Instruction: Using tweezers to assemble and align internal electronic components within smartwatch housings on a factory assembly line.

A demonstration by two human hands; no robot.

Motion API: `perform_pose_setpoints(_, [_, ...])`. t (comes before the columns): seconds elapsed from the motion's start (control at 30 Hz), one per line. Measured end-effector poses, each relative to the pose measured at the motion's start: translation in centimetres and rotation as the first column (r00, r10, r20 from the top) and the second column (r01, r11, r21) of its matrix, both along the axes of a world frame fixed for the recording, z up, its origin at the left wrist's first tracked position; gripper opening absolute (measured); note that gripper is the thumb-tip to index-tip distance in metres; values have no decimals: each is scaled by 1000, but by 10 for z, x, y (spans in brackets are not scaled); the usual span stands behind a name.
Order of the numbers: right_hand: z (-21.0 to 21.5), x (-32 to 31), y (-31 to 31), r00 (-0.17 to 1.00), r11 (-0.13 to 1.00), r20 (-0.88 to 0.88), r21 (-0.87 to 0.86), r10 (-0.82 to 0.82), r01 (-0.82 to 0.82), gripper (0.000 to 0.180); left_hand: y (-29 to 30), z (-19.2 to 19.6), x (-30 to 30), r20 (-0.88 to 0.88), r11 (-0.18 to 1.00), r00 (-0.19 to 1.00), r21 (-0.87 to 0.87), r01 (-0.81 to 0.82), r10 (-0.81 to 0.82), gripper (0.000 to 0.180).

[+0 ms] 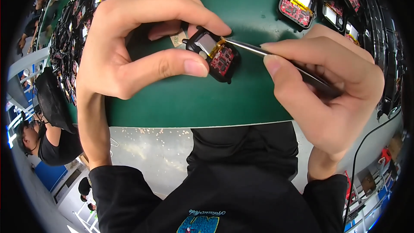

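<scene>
Between the thumb and fingers of my left hand (pixel 125 43) is a small black electronic device housing (pixel 222 61), its inside facing up. It shows a red circuit board, a silver battery and a strip of yellow tape. My right hand (pixel 327 82) grips a pair of metal tweezers (pixel 254 49) like a pen. The tweezers' tip reaches the upper edge of the housing, at the end of the yellow tape. Whether the tip pinches anything is too small to tell.
Similar open housings (pixel 297 6) lie at the upper right of the green table (pixel 198 108). A dense pile of them (pixel 71 47) runs along the left edge. A black cable (pixel 358 146) hangs at the right. Another person (pixel 47 140) sits at the far left.
</scene>
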State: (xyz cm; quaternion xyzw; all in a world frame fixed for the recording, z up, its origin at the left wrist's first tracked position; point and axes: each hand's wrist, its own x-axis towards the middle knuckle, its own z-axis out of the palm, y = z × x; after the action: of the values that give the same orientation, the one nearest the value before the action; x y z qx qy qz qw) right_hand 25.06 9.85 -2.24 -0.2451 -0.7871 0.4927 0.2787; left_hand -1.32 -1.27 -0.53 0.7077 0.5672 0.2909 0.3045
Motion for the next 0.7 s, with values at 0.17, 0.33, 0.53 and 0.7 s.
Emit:
perform_pose_setpoints(0.17, [2,-1,-3,999,996,-3,82,-42,43,17,0,1,0,-8,1000,1000,18,-5,5,68])
perform_pose_setpoints(0.33, [-3,-6,-10,990,992,-133,117,-39,55,16,0,0,0,-10,1000,1000,17,-5,5,69])
perform_pose_setpoints(0.53, [-4,-7,-8,990,988,-138,150,-16,37,15,1,1,0,-13,1000,1000,10,2,-2,69])
perform_pose_setpoints(0.7, [-4,-8,-9,991,989,-135,144,-25,45,16,1,1,-1,-23,1000,1000,2,0,0,70])
